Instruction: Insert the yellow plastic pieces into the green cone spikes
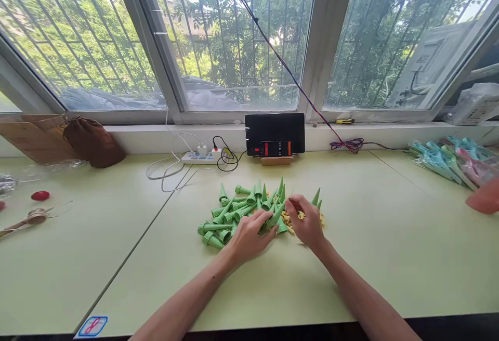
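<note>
My left hand point(249, 234) is closed around a green plastic cone-shaped spike point(276, 216), its pointed end tilted up to the right. Close by that tip, my right hand point(309, 224) makes a pinch with thumb and forefinger; whatever lies between them is too small to make out. A heap of similar green spikes point(242, 212) with ribbed caps spreads to the left of and behind my hands. Small yellow pieces point(289, 225) lie under and between my hands, partly covered. Another green spike point(316, 196) stands upright just beyond my right hand.
Behind the heap, a phone point(277, 148) leans on a black tablet point(275, 122). A power strip point(206, 157) with loose cables sits left of it. Bagged colourful items point(448, 160) lie far right; a brown pouch point(91, 141) and red ball point(40, 195) are at left.
</note>
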Tool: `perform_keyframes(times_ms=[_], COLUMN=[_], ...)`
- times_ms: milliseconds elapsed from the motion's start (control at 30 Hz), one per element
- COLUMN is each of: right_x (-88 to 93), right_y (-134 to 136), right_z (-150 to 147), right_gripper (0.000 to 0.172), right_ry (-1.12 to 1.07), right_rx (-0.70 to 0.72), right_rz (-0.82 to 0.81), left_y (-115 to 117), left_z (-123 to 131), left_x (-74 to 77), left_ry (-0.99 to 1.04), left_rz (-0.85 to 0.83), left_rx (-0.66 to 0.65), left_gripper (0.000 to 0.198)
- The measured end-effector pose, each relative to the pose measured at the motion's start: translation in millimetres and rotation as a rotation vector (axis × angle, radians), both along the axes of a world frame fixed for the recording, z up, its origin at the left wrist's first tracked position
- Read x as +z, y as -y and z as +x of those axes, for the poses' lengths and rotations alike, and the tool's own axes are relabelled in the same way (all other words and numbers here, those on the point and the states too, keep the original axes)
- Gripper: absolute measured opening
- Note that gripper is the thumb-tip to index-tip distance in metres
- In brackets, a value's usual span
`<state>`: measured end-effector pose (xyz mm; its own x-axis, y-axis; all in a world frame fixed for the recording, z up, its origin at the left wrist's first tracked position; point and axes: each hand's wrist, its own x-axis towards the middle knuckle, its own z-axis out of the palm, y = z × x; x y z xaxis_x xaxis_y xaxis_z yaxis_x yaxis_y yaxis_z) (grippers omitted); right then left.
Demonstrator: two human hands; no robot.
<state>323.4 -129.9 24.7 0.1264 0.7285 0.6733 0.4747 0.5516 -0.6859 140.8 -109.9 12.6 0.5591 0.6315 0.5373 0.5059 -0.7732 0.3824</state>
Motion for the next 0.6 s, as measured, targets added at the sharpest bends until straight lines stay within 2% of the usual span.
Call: perform_keyframes(times_ms=[267, 600], right_x=[4.7, 3.2], right_y=[-1.8, -5.9], right_z=[3.4, 5.4], right_gripper=[0.021, 0.026], right_ry=[0.074, 0.065], right_rx=[0.095, -0.029], right_rz=[-0.078, -0.127], left_y=[-4.2, -3.2], left_z=[1.2, 2.5], left_x=[-2.2, 0.8], left_ry=[0.201, 0.375], left_rz=[-0.042, -0.201], left_rx=[0.064, 0.203], left_gripper=[0.018, 0.022])
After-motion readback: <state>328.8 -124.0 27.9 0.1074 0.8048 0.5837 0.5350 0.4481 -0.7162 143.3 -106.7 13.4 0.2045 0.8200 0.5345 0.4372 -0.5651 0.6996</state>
